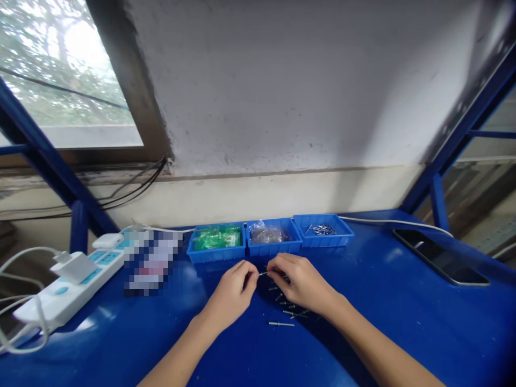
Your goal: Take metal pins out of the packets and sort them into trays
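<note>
My left hand is closed, thumb and forefinger pinching one end of a thin metal blind rivet. Its other end is between the closed fingertips of my right hand, so the rivet spans the small gap between both hands just above the blue table. Several loose blind rivets lie below and beside my right hand, partly hidden by it. Beyond the hands, a blue bin at the right of a row of three contains more such thin metal pieces.
The middle bin has clear plastic bags, the left bin green packets. At left lie a white power strip with chargers and cables, and a blurred-out object. A phone lies right. Blue frame posts flank the table; a wall stands behind.
</note>
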`<state>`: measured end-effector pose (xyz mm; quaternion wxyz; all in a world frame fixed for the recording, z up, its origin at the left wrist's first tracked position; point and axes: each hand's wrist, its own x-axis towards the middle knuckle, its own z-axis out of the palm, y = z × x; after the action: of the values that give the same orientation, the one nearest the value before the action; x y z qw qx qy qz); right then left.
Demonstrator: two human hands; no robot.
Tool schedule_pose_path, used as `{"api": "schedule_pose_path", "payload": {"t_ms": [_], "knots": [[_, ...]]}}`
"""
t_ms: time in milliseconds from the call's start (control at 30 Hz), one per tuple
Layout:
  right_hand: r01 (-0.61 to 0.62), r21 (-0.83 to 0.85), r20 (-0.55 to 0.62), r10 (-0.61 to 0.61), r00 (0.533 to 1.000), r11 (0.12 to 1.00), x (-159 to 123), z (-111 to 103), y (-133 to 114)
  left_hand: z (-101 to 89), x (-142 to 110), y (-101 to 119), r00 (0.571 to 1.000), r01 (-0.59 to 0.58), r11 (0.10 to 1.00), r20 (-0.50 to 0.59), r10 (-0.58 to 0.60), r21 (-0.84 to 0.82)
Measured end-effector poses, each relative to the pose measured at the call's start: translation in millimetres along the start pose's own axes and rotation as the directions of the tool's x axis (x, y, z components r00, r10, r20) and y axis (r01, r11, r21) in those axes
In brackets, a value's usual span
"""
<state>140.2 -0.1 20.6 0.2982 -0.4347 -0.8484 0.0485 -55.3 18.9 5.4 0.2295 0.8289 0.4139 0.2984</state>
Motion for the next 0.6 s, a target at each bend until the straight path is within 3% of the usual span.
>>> {"api": "schedule_pose_path", "payload": {"t_ms": [133,267,433,600], "knots": [[0.031,-0.019,0.015,-0.031,0.999,0.999,0.1,0.5,-1.1,2.5,0.9,-0.5,0.999,-0.008,1.0,-0.032,0.008,-0.023],[-0.013,-0.031,-0.011,0.012,1.0,0.999,0.0,1.3,-1.0,2.2,0.2,1.0,1.0,0.03,0.995,0.01,-0.029,-0.098],[-0.115,0.083,-0.041,0.118,0.992,0.99,0.5,1.5,-0.2,1.0,-1.8,5.2,0.998,0.003,0.991,-0.06,-0.011,-0.132],[-0.116,0.152,-0.021,0.12,0.993,0.982,-0.9,1.6,-1.9,-0.9,-1.9,6.0,0.997,-0.013,0.995,-0.078,0.005,-0.1]]}}
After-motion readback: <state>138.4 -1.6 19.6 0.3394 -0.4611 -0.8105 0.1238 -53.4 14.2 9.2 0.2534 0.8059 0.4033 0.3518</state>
